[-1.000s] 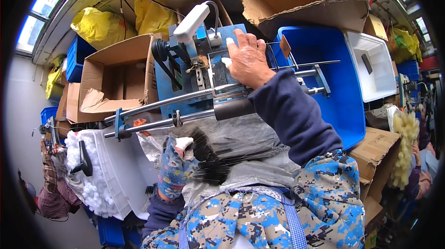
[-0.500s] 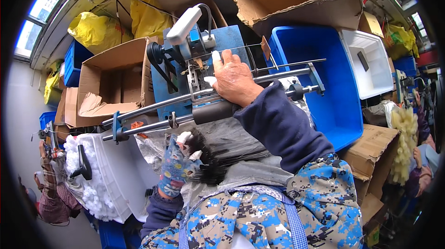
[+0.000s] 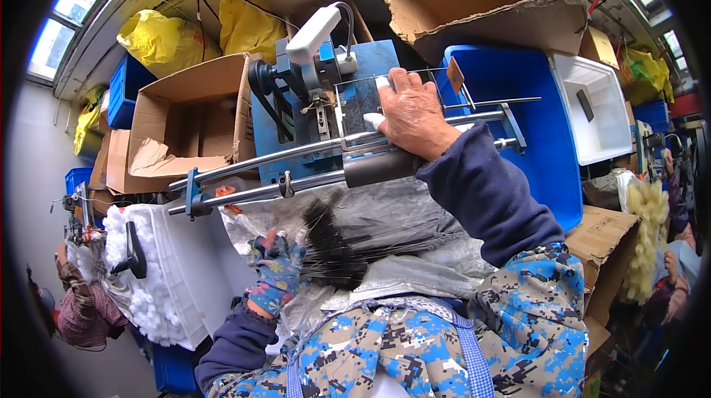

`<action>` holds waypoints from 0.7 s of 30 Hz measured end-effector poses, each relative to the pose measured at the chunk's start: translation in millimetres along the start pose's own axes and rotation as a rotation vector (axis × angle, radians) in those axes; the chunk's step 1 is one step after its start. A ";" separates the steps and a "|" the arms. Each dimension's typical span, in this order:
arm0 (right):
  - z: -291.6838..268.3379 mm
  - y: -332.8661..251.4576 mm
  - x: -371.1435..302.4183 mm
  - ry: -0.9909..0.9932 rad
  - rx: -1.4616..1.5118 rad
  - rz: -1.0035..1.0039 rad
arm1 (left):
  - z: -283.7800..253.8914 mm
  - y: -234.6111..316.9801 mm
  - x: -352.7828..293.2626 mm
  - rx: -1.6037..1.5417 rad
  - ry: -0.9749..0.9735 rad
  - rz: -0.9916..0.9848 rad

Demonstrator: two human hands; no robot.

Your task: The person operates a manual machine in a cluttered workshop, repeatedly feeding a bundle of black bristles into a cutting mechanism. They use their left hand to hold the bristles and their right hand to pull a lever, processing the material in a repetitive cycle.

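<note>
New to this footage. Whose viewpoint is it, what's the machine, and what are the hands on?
No robot here: a person works with two hands, filmed by a fisheye camera on their head, looking down, so straight edges bow. In front stands a blue machine with parallel metal rails. The right hand, two fingertips covered in white, lies over it; the palm hides whether it grips anything. The left hand, in a floral glove, is beside dark bristles on a grey sheet; whether it holds any is unclear.
</note>
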State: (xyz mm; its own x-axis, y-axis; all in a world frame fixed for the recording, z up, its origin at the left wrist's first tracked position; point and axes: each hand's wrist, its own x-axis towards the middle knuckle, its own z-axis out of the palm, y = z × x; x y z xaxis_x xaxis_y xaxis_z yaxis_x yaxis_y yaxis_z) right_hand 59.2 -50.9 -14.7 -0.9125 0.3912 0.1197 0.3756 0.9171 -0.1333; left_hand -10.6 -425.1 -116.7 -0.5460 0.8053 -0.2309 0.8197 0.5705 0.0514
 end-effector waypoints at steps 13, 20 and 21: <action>-33.6 45.5 -0.9 0.097 -0.152 -0.013 | -51.5 -56.7 8.2 -0.065 -0.085 0.372; -25.6 -5.9 -126.3 -0.007 0.437 -0.214 | -77.4 -58.7 22.7 -0.207 -0.379 0.119; -2.4 -16.7 -137.6 -0.064 0.407 -0.216 | -78.3 -50.9 24.9 -0.177 -0.390 0.120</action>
State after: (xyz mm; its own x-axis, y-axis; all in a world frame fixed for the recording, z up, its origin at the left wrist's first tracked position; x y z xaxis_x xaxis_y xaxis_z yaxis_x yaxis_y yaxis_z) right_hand 178.9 -119.8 -26.6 -0.9758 0.1769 0.1282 0.0930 0.8675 -0.4887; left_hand -79.5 -421.4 -49.0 -0.3148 0.7660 -0.5605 0.8125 0.5227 0.2581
